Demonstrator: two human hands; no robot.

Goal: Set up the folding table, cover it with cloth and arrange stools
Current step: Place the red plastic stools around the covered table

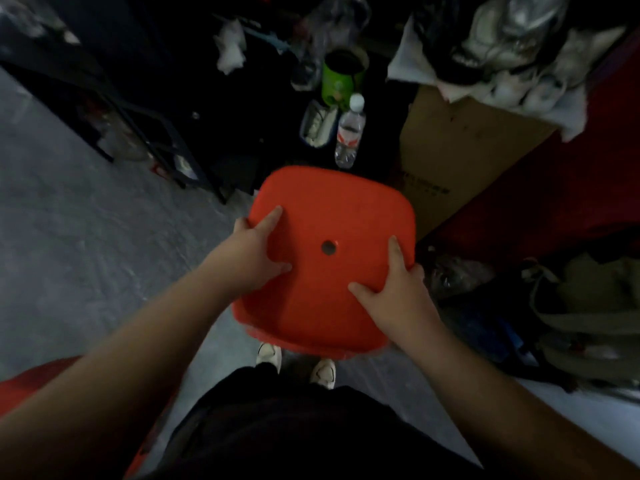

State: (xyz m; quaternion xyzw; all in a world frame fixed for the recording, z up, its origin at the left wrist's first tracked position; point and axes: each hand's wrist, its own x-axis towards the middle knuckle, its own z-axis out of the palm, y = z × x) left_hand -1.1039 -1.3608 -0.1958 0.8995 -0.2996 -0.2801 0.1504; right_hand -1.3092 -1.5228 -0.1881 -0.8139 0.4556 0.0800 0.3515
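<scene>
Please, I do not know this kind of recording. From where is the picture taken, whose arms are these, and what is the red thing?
No machine here: a person wears one camera on the head, so you look down along their own arms to the grey floor. The left hand and the right hand grip a red stool by its two sides, thumbs on its seat, which has a small hole in the middle. Beyond it stand a water bottle, a green can and a cardboard box. The white shoes show below the stool.

Smooth plastic stool [322,306] (slightly glossy), matt cardboard box [460,150], rough floor [86,237].
</scene>
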